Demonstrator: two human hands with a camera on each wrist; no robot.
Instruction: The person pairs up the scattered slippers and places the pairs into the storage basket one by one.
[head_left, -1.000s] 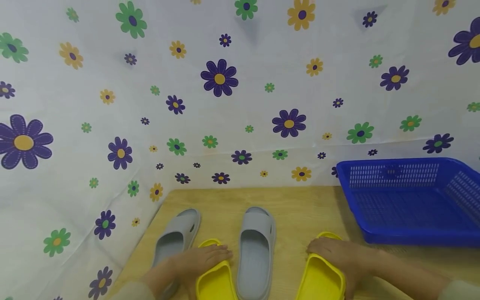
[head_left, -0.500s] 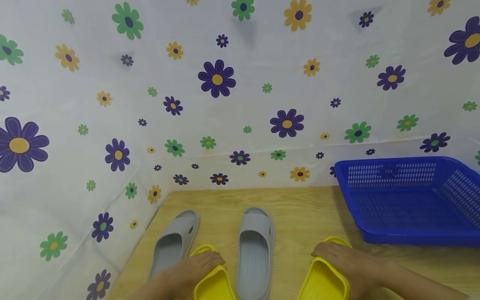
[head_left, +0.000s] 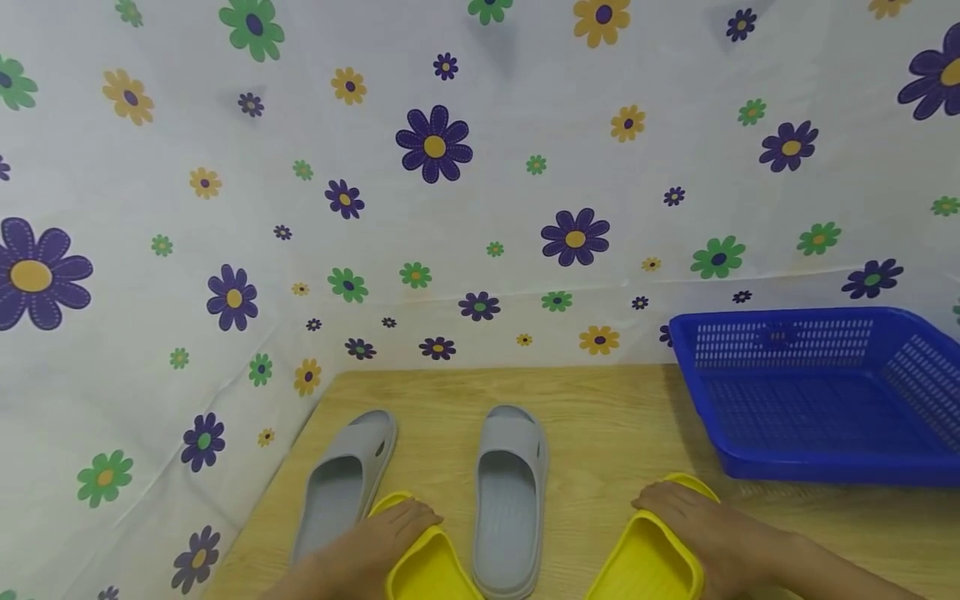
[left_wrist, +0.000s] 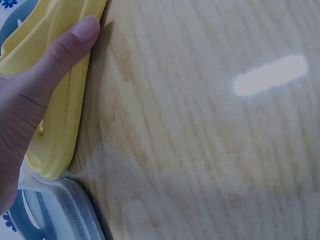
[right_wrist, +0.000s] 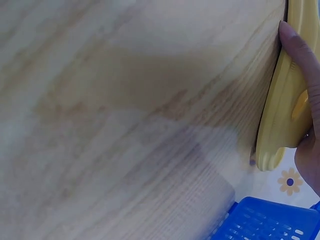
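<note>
My left hand (head_left: 371, 542) grips a yellow slide slipper (head_left: 433, 575) over its strap. In the left wrist view, the thumb (left_wrist: 70, 50) presses along the slipper's side, and a grey slipper's end shows right below. My right hand (head_left: 712, 533) holds a second yellow slipper (head_left: 647, 567) the same way, its thumb (right_wrist: 300, 50) on the side wall. Both yellow toes splay outward; their heels run off the bottom of the head view. One grey slipper (head_left: 337, 492) lies left, partly covered by my left arm, and another grey slipper (head_left: 510, 517) lies between the yellow ones.
A blue plastic basket (head_left: 840, 468) stands at the right, beyond my right forearm. The wood-grain tabletop (head_left: 592, 417) ends against a white flower-print sheet (head_left: 480, 200) at the back and left.
The yellow slippers' toes have swung outward, the left one to the left and the right one to the right, with my hands on them. The grey slippers and basket stay put.
</note>
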